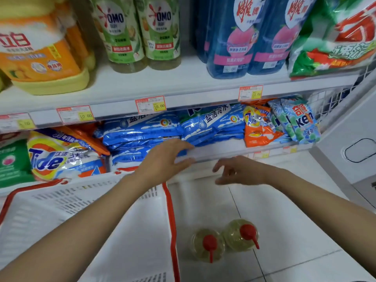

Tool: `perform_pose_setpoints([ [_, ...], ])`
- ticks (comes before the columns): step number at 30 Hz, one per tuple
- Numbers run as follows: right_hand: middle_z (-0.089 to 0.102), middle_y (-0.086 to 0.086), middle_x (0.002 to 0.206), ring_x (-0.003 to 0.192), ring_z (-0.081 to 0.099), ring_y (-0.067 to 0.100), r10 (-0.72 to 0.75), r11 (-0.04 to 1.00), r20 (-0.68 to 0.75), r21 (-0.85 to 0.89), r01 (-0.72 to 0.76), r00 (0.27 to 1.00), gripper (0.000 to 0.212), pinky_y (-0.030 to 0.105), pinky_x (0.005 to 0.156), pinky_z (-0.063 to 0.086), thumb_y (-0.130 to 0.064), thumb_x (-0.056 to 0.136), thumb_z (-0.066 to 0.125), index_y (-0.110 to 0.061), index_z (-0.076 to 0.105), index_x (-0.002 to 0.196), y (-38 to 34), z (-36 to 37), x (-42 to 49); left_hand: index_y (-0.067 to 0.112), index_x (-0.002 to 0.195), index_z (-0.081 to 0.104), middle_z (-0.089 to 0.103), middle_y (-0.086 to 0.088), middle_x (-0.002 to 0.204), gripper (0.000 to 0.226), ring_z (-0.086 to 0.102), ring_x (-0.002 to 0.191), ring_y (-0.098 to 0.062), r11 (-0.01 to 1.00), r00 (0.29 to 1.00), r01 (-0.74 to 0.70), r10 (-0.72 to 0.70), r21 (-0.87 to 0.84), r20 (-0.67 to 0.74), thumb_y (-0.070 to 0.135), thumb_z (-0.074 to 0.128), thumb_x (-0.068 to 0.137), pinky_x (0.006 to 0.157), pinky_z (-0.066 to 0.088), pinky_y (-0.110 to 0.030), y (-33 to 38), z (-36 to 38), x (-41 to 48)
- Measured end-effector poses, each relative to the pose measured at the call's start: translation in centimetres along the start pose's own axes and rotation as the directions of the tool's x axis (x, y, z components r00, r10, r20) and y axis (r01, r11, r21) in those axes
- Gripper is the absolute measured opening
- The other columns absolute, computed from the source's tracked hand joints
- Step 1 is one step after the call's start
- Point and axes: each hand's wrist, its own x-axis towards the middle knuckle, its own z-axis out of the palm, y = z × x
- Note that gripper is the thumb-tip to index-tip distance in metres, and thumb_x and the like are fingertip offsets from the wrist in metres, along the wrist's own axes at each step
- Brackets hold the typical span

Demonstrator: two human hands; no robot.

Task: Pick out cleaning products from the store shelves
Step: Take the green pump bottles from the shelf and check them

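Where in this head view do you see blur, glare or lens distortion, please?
Head view: blur smears the orange jug at upper left and the green bag at upper right; glare glints on the blue bags; the shelf edge bows from wide-angle distortion; the left hand and right hand look slightly soft; lighting looks even.

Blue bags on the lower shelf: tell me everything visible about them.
The blue bags are glossy plastic pouches, blue with white patches and white Chinese lettering, lying flat in two side-by-side stacks on the lower shelf. Tide bags sit at their left, orange bags at their right. The left hand, fingers straight, reaches the stacks' front edge; contact looks likely but unsure.
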Motion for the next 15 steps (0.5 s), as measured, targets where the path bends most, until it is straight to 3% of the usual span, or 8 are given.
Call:
perform_pose_setpoints([
  [1,0.071,-0.002,0.095,0.080,0.061,0.002,-0.072,0.993,-0.147,0.086,0.086,0.986,0.038,0.027,0.079,0.048,-0.044,0.089,0.065,-0.023,0.060,0.120,-1.4,-2.0,0.9,0.021,0.128,0.060,0.059,-0.002,0.128,0.040,0.053,0.120,-0.022,0.998,0.985,-0.023,0.032,0.050,-0.170,0.039,0.061,0.092,0.101,0.042,-0.039,-0.8,-2.0,0.4],
  [3,0.071,0.000,0.094,0.081,0.063,0.006,-0.147,0.937,-0.432,0.229,0.266,0.890,0.029,0.027,0.078,0.050,-0.031,0.091,0.067,-0.021,0.060,0.118,-4.6,-6.0,3.2,0.012,0.128,0.060,0.055,-0.014,0.132,0.045,0.047,0.126,-0.034,0.979,0.899,0.011,0.080,0.205,-0.430,0.034,0.060,0.089,0.106,0.037,-0.045,-2.8,-5.7,1.0],
  [6,0.064,0.002,0.108,0.092,0.061,0.010,-0.135,0.805,-0.687,0.344,0.483,0.714,0.037,0.029,0.083,0.053,-0.026,0.092,0.068,-0.019,0.055,0.125,-9.5,-11.3,7.3,0.014,0.139,0.050,0.039,-0.022,0.148,0.057,0.027,0.141,-0.042,0.909,0.846,0.208,0.018,0.360,-0.534,0.042,0.055,0.090,0.115,0.022,-0.053,-6.1,-9.6,1.4],
  [8,0.053,0.006,0.128,0.114,0.055,0.015,-0.119,0.799,-0.761,0.307,0.517,0.637,0.057,0.032,0.094,0.051,-0.026,0.090,0.070,-0.012,0.042,0.138,-12.0,-14.2,10.6,0.017,0.146,0.041,0.030,-0.023,0.153,0.065,0.019,0.144,-0.042,0.857,0.873,0.284,-0.046,0.430,-0.485,0.049,0.056,0.092,0.118,0.012,-0.054,-7.8,-10.5,1.4],
  [11,0.033,0.014,0.148,0.140,0.034,0.026,0.009,0.820,-0.807,0.344,0.458,0.590,0.089,0.042,0.115,0.033,-0.028,0.083,0.078,-0.005,0.020,0.147,-14.2,-17.7,15.4,0.020,0.151,0.030,0.028,-0.020,0.156,0.071,0.020,0.146,-0.039,0.827,0.903,0.286,-0.063,0.484,-0.426,0.052,0.053,0.092,0.119,0.011,-0.055,-9.1,-10.3,1.4],
  [15,0.033,0.004,0.151,0.144,0.031,0.027,0.150,0.760,-0.730,0.517,0.395,0.667,0.114,0.032,0.119,0.025,-0.031,0.078,0.082,-0.006,0.000,0.153,-14.8,-19.8,19.7,0.022,0.151,0.030,0.029,-0.016,0.156,0.069,0.021,0.146,-0.035,0.842,0.887,0.280,-0.044,0.461,-0.459,0.048,0.054,0.092,0.120,0.012,-0.052,-9.4,-9.9,1.5],
])
